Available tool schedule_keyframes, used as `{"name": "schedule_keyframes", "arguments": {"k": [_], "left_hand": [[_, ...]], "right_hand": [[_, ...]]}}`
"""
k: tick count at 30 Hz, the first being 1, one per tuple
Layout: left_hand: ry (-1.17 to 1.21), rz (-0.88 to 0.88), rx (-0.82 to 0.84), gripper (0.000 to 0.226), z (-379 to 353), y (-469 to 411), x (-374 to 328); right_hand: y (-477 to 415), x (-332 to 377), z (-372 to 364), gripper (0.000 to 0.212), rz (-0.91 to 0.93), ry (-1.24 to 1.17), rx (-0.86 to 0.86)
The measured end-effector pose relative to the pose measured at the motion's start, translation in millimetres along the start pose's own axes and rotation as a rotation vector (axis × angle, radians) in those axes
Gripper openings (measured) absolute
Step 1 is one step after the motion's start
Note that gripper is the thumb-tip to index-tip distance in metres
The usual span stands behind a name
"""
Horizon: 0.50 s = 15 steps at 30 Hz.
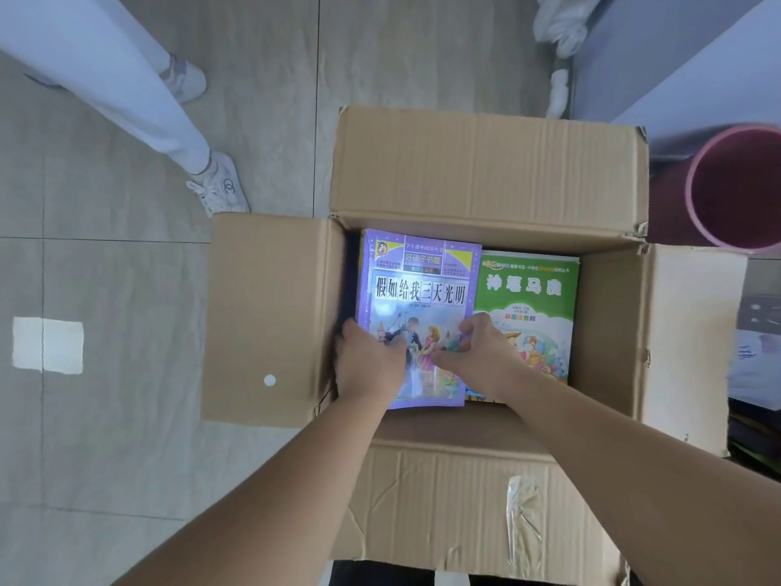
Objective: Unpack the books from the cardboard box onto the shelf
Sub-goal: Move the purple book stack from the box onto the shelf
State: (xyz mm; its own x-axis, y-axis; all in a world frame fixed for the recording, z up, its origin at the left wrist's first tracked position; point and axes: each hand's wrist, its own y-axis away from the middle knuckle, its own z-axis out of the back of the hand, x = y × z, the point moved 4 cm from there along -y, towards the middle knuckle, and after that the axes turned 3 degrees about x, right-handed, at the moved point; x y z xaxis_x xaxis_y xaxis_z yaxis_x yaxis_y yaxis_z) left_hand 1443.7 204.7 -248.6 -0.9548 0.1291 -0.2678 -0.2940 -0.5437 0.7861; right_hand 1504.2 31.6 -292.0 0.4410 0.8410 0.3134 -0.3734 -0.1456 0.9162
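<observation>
Here both hands clamp the purple book (416, 289): left hand (365, 361) curls round its left edge, right hand (477, 353) its right. Probably to lift it from the cardboard box (486, 179); fingertips hidden.

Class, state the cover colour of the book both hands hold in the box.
The book has a purple cover; the head view shows it best.

The single head-worn camera looks steeply down from close above the cardboard box (486, 175) at centre; tiled floor (126, 289) fills the 9 to 12 o'clock side.
</observation>
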Motion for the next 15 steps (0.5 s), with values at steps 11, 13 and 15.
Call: {"name": "schedule_keyframes", "arguments": {"k": [11, 13, 15], "left_hand": [[0.173, 0.040, 0.047, 0.040, 3.1, -7.1, 8.4], [0.226, 0.019, 0.044, 0.044, 4.5, -4.2, 7.6], [0.244, 0.009, 0.080, 0.044, 5.8, -3.4, 5.9]], "right_hand": [[1.4, -4.4, -2.0, 0.075, 0.015, -0.032, 0.016], [2.1, -5.5, -0.6, 0.078, 0.008, -0.044, 0.019], [3.5, -7.7, 1.2, 0.081, -0.008, -0.053, 0.023]]}}
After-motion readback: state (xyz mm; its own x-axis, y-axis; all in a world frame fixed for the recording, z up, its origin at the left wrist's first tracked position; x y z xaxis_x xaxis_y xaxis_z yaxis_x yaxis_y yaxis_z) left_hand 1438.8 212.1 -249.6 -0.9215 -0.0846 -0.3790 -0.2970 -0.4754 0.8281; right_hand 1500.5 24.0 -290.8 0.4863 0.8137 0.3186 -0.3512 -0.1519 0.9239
